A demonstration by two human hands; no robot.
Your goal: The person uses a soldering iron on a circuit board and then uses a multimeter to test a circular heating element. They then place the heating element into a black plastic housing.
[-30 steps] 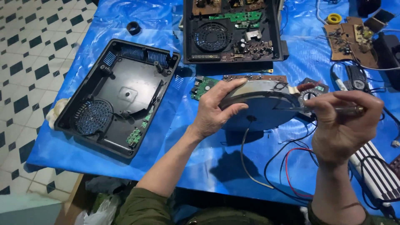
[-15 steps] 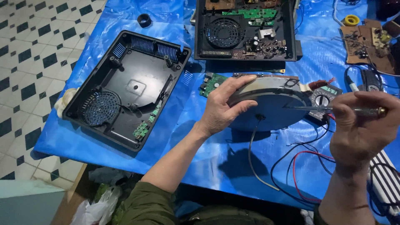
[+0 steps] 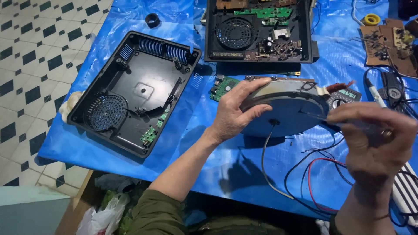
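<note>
A round, flat grey coil disc (image 3: 287, 111) is held up above the counter (image 3: 217, 143), which is covered by a blue plastic sheet. The disc is gripped at its left edge by the left hand (image 3: 237, 111): the fingers are curled over the upper rim and the thumb is pressed against the underside, so the hand is closed around the disc. The disc is tilted, with its dark underside turned toward the camera, and a thin wire (image 3: 265, 161) is seen hanging from its middle down toward the sheet.

The right hand (image 3: 374, 139) is raised in front of the disc's right side, blurred. Its fingertips are drawn together as if something thin is pinched between them; a slim, rod-like tool (image 3: 322, 116) seems to reach from them toward the disc's underside, but what it is cannot be told.

To the left, an empty black plastic housing (image 3: 135, 91) with a round vent grille and a small green board at its lower edge is laid open on the sheet. Behind the disc, a second black housing (image 3: 261, 30) is seen, filled with a fan, circuit boards and components. A small green circuit board (image 3: 223, 87) lies just beside the left hand's fingers. Red and black wires (image 3: 311, 182) are looped on the sheet below the right hand. A brown circuit board (image 3: 392, 43) and a yellow roll (image 3: 371, 19) lie at the far right. A tiled floor (image 3: 35, 56) is visible to the left of the counter.
</note>
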